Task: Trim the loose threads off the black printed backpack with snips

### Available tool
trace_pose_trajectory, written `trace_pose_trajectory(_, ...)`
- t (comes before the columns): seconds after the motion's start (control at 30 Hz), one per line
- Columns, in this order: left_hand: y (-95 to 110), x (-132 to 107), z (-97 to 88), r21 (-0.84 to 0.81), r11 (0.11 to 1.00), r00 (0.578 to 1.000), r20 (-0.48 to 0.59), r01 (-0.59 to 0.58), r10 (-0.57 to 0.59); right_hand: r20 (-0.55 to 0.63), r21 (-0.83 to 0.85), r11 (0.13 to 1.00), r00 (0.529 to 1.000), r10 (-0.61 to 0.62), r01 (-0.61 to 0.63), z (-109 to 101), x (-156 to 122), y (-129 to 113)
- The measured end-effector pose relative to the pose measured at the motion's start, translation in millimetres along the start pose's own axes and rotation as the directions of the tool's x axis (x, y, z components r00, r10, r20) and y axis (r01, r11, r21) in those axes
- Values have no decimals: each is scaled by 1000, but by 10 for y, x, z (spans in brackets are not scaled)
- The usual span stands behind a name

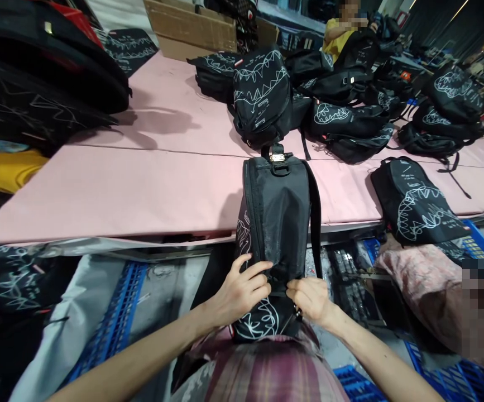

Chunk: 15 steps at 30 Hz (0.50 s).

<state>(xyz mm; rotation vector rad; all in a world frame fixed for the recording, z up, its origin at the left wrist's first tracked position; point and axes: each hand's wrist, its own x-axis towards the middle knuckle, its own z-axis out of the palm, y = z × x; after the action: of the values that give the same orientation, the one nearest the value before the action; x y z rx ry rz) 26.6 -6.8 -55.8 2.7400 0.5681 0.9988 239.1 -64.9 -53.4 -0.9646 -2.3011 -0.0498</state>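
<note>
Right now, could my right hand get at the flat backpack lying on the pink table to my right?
Probably yes, once freed. The right hand is gripping the backpack on the lap; the flat backpack lies at the pink table edge with nothing between.

A wide table covered in pink sheeting fills the middle of the view, with a seam running across it from left to right. Along its far edge lies a heap of black backpacks printed with white scribble patterns, reaching toward the far right corner. A single flat backpack lies on the near right edge, partly overhanging it. At the far edge sits a cardboard box. At the left edge a stack of dark bags overlaps the table. One black backpack leans against the near edge, its top handle resting on the sheeting.
</note>
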Motion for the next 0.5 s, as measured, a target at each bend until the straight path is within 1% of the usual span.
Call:
trace_pose_trajectory(0.3,-53,41,-42,0,1000,997,78,22,-22,-36,49,997,998,54,-52,14,18,16)
trace_pose_trajectory(0.4,-65,57,-74,54,998,992,118,27,-33,-54,73,992,993,103,-99,30,19,27)
trace_pose_trajectory(0.5,-62,98,-130,141,988,987,137,62,-82,-27,66,985,987,159,-157,17,43,39)
